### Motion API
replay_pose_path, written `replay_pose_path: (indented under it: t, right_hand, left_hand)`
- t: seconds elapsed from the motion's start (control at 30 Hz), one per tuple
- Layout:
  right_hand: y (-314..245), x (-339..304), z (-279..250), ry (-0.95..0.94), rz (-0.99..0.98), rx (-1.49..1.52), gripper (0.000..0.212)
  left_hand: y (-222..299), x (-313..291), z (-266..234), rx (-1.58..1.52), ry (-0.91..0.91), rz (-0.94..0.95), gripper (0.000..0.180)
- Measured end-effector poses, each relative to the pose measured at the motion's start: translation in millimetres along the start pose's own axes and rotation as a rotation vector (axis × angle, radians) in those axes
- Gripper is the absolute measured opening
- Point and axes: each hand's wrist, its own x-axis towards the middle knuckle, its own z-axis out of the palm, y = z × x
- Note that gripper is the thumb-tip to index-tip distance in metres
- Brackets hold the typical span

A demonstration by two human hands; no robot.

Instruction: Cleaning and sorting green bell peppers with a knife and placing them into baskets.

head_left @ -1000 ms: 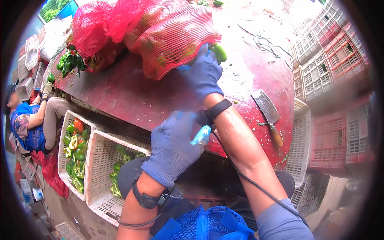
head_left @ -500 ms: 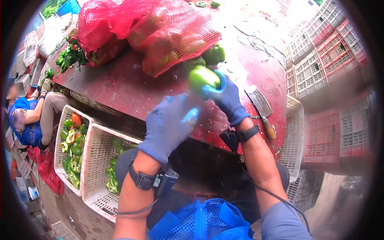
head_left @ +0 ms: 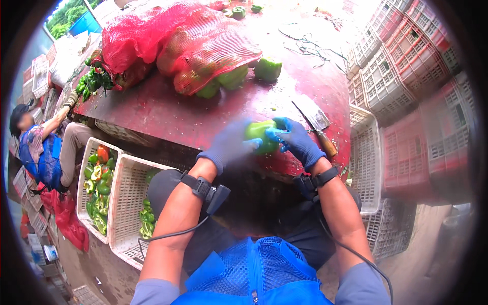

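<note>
A green bell pepper point(head_left: 260, 133) is held over the near edge of the red table. My gloved right hand point(head_left: 297, 138) grips its right side, fingers and thumb closed on it. On the other side, my gloved left hand point(head_left: 229, 143) is smeared by motion; its thumb is at the pepper, but its grip is unclear. To the right of my right hand lies a cleaver with a wooden handle point(head_left: 327, 144). Beyond the hands, a red mesh bag point(head_left: 203, 48) of peppers rests on the table, with a loose green bell pepper point(head_left: 268, 69) beside it.
At lower left stand a white crate point(head_left: 127, 203) with some cut green peppers and another crate point(head_left: 85, 203) of green and red ones. Stacked crates point(head_left: 406, 71) rise at right. A person in a blue vest point(head_left: 43, 157) sits far left. A dark cord point(head_left: 310, 46) lies on the table.
My right hand has brought the pepper from beside the mesh bag toward me. My left hand has moved right to meet it.
</note>
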Motion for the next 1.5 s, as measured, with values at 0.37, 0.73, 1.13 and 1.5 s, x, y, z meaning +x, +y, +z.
replay_pose_path:
  t: [0.37,0.73,1.13,1.5]
  right_hand:
    - [28,-5,15,0.477,0.023,-0.085,0.051]
    - [13,-33,-70,0.588,0.302,-1.153,0.046]
    - [35,-39,-77,0.401,0.398,-1.054,0.035]
    - [-34,-153,-26,0.476,0.161,0.3,0.044]
  left_hand:
    - [26,-4,23,-0.288,-0.319,-0.379,0.07]
    - [36,-9,37,-0.042,-0.175,-0.407,0.071]
    - [45,-10,34,0.19,-0.206,-0.094,0.038]
    - [41,-3,47,0.316,-0.224,-0.147,0.032]
